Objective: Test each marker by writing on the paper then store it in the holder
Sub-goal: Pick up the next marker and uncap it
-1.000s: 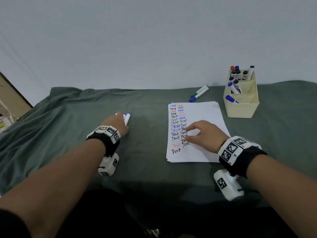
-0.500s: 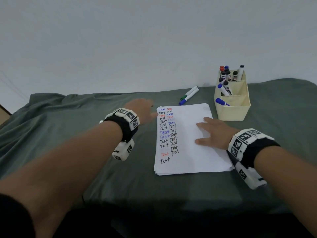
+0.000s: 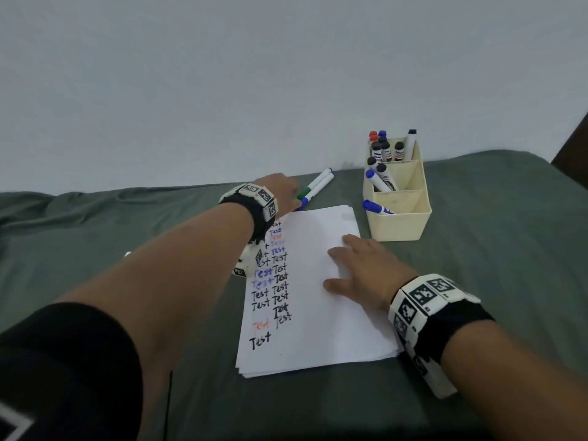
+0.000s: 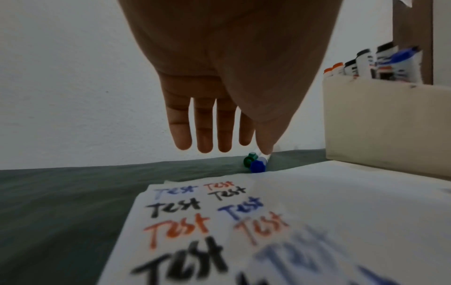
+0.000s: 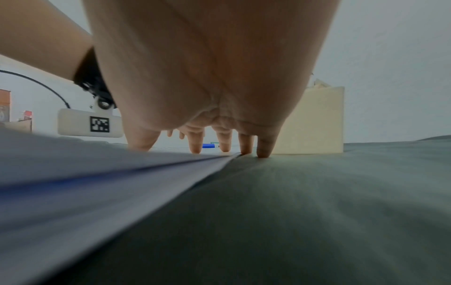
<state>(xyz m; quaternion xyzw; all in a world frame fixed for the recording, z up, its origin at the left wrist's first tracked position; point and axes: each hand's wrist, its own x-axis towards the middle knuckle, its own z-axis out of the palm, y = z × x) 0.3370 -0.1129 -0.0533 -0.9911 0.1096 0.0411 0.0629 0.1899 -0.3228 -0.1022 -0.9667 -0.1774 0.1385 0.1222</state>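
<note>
Where head view hides fingers, straight above blue-capped marker

left fingers: hidden behind the hand in the head view
paper: near words blurred
holder: cut off at right

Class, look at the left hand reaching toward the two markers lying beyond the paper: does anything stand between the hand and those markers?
Nothing visible does. The left hand hangs open just above the blue-capped marker and green-capped marker, which lie side by side on the green cloth past the paper; the thumb tip looks at or near the blue-capped one.
</note>
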